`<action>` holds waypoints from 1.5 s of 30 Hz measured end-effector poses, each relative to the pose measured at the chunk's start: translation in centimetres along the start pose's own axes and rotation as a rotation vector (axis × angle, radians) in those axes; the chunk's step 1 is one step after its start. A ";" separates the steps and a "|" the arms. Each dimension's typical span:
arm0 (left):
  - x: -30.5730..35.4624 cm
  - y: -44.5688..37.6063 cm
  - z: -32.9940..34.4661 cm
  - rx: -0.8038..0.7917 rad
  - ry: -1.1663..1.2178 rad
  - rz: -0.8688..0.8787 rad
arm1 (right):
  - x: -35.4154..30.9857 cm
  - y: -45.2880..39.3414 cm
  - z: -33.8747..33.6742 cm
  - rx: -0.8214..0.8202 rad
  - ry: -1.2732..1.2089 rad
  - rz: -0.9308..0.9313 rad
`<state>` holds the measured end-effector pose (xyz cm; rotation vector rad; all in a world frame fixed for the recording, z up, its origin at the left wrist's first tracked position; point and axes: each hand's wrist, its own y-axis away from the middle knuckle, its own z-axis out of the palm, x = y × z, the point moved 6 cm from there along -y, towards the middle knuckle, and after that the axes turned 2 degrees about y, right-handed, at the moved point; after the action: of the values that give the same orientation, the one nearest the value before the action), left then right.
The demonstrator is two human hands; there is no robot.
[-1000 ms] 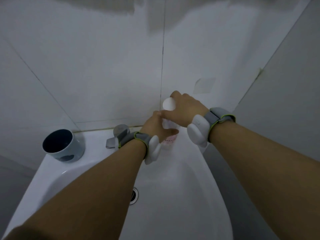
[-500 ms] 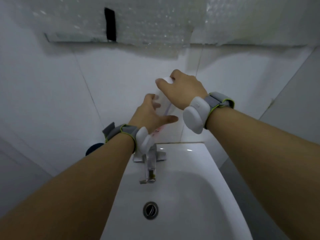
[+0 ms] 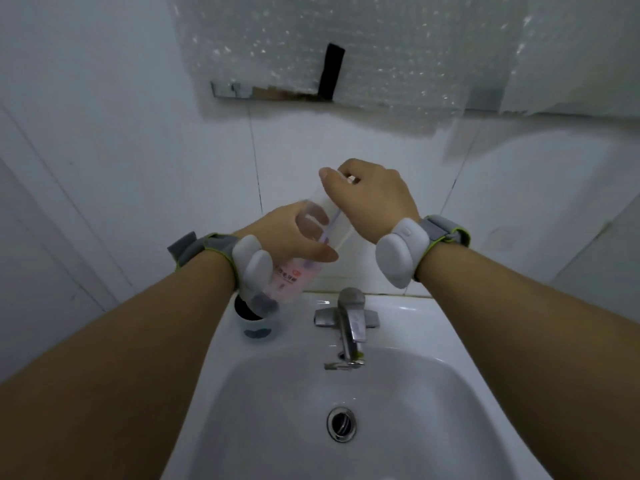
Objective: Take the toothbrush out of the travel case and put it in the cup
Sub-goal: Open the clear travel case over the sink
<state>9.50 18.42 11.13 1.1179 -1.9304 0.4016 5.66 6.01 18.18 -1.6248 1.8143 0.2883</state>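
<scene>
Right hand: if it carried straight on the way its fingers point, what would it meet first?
The right hand points up and away, toward the back wall. Beyond what its grip already holds, the travel case top, nothing shows in that line before the white wall tile. Depth is unclear from this single view.

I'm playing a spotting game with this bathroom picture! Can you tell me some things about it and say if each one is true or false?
1. Both hands are on the see-through travel case. True: the left hand wraps its body, the right hand grips its top.
2. The toothbrush is already standing in the cup. False: the cup sits on the sink rim, and a thin handle shows inside the case.
3. Water is running from the tap. False: no stream leaves the faucet.
4. Each wrist wears a grey strap with a white pod. True.
</scene>
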 end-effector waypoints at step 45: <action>1.3 -2.6 7.0 0.007 -0.077 -0.007 | 7.7 1.0 -2.1 -0.362 -0.103 0.081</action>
<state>7.72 11.93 7.69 1.1589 -1.9930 0.3666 4.02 -1.10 14.83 -1.7393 1.8279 0.7607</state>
